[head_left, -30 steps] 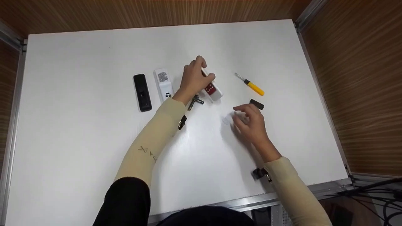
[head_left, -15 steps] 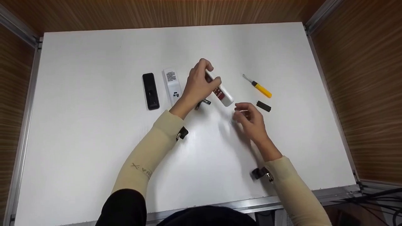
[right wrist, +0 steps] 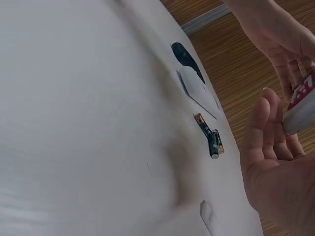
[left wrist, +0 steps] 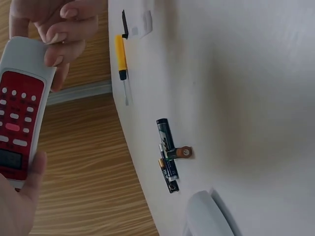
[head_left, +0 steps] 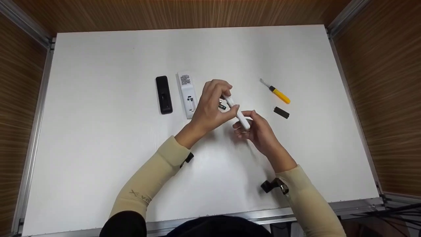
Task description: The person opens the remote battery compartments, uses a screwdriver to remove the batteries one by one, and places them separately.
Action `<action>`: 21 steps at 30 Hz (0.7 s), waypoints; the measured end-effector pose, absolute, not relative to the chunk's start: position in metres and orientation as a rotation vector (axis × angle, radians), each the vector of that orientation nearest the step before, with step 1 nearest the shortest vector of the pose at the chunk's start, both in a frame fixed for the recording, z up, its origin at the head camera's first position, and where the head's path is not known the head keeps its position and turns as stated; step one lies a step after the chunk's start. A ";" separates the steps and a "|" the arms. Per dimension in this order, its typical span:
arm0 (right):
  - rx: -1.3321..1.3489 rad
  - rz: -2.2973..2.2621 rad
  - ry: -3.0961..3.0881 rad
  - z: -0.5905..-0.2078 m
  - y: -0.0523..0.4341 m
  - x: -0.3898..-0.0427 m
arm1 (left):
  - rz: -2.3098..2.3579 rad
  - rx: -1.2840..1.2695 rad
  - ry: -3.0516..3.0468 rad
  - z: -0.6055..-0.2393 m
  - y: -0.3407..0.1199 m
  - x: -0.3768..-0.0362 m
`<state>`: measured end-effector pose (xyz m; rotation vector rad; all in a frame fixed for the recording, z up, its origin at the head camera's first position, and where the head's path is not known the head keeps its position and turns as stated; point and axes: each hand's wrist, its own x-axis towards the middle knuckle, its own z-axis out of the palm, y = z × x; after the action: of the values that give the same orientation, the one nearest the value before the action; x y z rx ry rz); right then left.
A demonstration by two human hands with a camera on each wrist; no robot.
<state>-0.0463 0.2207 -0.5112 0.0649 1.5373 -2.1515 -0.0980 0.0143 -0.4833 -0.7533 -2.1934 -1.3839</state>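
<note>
My left hand [head_left: 210, 110] grips a white remote control [head_left: 242, 118] between thumb and fingers, raised above the table. Its red button panel and small display show in the left wrist view. At the remote's lower end is my right hand [head_left: 263, 135], palm turned up and fingers loosely bent around that end without a clear grip. Several batteries [left wrist: 167, 152] lie crossed on the table beneath, mostly hidden by the left hand in the head view. A second white remote [head_left: 187, 93] lies back up to the left, beside a black remote [head_left: 163, 94].
A yellow-handled screwdriver [head_left: 279, 95] and a small black cover [head_left: 281, 112] lie to the right on the white table [head_left: 98, 131]. A small pale piece [right wrist: 207, 216] lies on the table in the right wrist view. Wooden panels [head_left: 197, 13] enclose the sides and back.
My left hand has lifted the white remote and brought it down and right to my right hand, tilting it on edge. The right hand has turned palm up beside it.
</note>
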 end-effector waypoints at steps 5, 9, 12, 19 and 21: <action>0.138 -2.225 1.465 -0.511 0.218 -0.048 | -1.289 -0.880 -2.126 -0.486 0.008 -0.095; 0.157 -2.254 1.439 -0.511 0.218 -0.050 | -1.245 -0.961 -2.086 -0.489 0.002 -0.092; 0.194 -2.269 1.440 -0.512 0.218 -0.052 | -1.214 -1.006 -2.090 -0.493 -0.002 -0.086; 0.258 -2.272 1.543 -0.512 0.219 -0.053 | -1.171 -1.053 -2.187 -0.501 -0.012 -0.071; 0.253 -2.265 1.574 -0.512 0.218 -0.053 | -1.175 -1.052 -2.214 -0.503 -0.015 -0.069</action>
<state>-0.0528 0.2179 -0.5124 0.2532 1.5740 -2.2645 -0.0686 -0.0147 -0.5032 -1.0517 -2.2141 -1.1753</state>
